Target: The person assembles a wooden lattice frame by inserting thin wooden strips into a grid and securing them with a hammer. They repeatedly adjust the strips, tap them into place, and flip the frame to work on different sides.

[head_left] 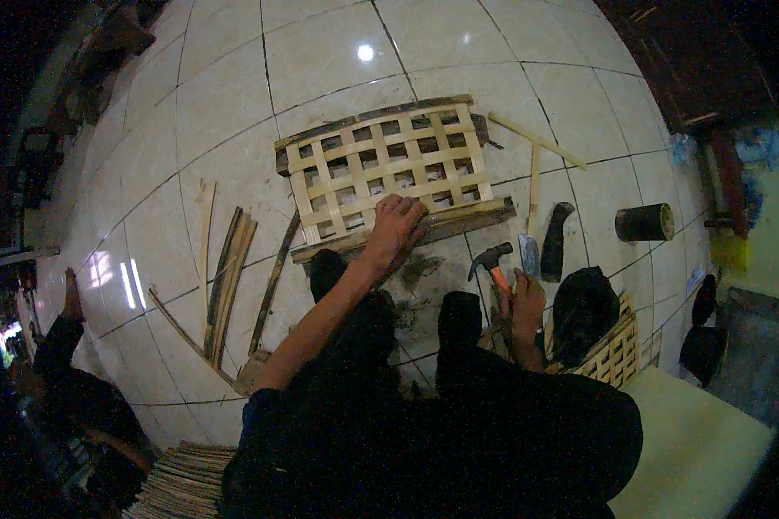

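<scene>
Step in hand, as judged: nailing the woven bamboo lattice panel (388, 169) to its frame. Loose bamboo strips (227, 281) lie on the tiled floor (225, 95) at far left. The left hand (395, 227) presses flat, fingers spread, on the panel's near edge, pinning it down. The panel lies directly ahead of both hands. The right hand (524, 304), well apart from the left, is clamped on the hammer (492, 259), head raised. The next move calls for an aimed strike clear of the left fingers. A cleaver (531, 253) lies just beyond.
</scene>
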`<state>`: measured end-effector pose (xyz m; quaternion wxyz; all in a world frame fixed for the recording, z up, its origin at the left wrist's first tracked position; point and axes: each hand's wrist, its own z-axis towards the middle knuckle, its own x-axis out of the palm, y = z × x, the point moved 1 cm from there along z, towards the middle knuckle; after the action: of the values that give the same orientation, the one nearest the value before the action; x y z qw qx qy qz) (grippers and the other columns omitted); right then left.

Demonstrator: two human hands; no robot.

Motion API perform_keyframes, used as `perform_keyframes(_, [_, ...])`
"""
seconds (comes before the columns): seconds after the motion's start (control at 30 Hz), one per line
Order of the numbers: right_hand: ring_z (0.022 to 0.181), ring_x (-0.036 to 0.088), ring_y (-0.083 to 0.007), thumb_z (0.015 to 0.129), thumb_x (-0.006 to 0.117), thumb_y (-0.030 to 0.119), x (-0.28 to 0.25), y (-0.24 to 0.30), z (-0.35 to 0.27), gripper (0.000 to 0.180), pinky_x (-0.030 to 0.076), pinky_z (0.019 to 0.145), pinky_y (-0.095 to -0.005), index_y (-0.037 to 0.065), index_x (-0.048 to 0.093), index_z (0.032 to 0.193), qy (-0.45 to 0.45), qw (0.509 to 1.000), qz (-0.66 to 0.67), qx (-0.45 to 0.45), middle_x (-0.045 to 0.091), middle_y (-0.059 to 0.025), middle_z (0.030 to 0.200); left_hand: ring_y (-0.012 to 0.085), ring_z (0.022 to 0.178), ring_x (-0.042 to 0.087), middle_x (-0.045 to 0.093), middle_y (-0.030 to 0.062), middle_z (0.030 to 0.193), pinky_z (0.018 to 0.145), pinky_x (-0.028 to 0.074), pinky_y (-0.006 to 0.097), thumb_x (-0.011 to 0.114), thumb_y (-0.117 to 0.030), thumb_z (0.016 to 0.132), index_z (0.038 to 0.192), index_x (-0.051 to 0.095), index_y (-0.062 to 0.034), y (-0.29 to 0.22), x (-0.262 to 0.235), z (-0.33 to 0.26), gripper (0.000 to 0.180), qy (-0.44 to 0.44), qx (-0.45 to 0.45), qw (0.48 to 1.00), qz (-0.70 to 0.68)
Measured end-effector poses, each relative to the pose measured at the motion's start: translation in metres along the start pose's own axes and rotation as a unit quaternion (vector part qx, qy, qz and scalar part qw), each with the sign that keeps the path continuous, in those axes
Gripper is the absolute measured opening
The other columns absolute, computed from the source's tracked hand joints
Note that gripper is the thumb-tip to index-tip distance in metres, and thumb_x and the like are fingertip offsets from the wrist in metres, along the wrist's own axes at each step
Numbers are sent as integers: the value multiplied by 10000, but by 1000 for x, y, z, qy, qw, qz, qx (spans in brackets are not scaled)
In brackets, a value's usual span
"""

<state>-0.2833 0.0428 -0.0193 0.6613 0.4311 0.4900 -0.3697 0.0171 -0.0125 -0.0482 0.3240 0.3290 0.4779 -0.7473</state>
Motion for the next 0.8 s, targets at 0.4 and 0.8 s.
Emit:
perform_keyframes(0.4, [968,538,-333,697,633,93,91,101,0,354,440,814,-426,-1,586,1034,133,946,102,-279,575,-174,980,358,987,585,618,162,1083,830,487,427,706,-116,778,1118,612,-33,-29,-14,-55,363,60,-8,976,-209])
perform_keyframes(0.8, [963,605,-249,917,581,161,25,114,42,270,471,835,-341,-39,556,1097,238,849,419,217,631,-172,1002,276,848,654,670,158,990,728,508,358,645,-185,866,1032,645,2,-38,-41,-66,250,68,-256,905,-332])
